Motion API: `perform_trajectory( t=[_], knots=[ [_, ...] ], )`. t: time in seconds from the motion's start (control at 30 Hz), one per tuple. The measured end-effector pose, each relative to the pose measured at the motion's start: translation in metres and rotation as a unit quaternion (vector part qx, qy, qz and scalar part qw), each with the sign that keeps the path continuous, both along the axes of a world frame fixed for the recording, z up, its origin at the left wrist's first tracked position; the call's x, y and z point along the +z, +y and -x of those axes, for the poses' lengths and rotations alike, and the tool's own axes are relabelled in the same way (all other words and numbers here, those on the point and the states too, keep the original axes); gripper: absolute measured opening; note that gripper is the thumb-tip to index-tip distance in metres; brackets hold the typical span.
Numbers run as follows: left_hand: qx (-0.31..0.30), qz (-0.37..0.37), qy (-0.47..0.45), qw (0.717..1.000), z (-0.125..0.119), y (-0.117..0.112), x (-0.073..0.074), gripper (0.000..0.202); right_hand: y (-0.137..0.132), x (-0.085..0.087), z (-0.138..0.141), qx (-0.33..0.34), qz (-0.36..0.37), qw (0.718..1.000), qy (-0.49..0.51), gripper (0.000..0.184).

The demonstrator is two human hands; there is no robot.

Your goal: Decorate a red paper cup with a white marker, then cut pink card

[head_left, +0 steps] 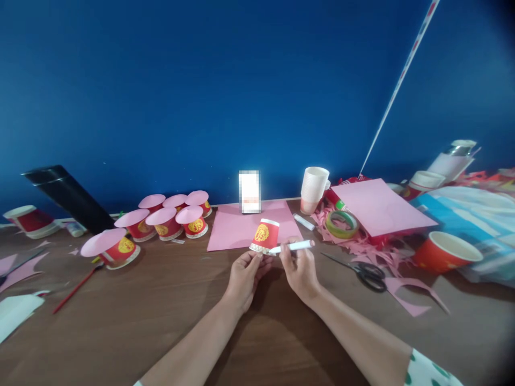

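Observation:
My left hand [245, 276] pinches the rim of a small red paper cup [264, 235] with a gold emblem, held upside down just above the wooden table [161, 321]. My right hand [300, 271] grips a white glue stick [293, 247], whose tip touches the cup's rim. Both hands hover in front of a pink paper sheet [237, 228]. A white cap [303, 221] lies on the table to the right of that sheet.
Several upturned red cups topped with pink discs [164, 220] stand at left. Black scissors [364, 272], a tape roll [341, 223], stacked white cups [313, 188], another pink sheet [378, 206], pink scraps and an open red cup [444, 252] sit at right. A red pencil [76, 288] lies at left.

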State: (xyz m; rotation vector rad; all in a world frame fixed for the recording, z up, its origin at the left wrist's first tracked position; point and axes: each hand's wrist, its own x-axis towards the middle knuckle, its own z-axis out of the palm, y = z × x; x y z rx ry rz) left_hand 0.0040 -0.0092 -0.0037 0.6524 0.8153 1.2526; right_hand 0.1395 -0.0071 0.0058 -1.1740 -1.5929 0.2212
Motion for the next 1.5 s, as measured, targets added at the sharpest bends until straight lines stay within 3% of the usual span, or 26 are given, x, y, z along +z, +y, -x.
perform_trajectory(
  t=[1.5],
  knots=[
    [-0.007, -0.011, -0.003, 1.0, 0.0008, -0.0008, -0.0002, 0.021, 0.0011, 0.0004, -0.0017, -0.031, -0.014, 0.999, 0.003, 0.01]
  ],
)
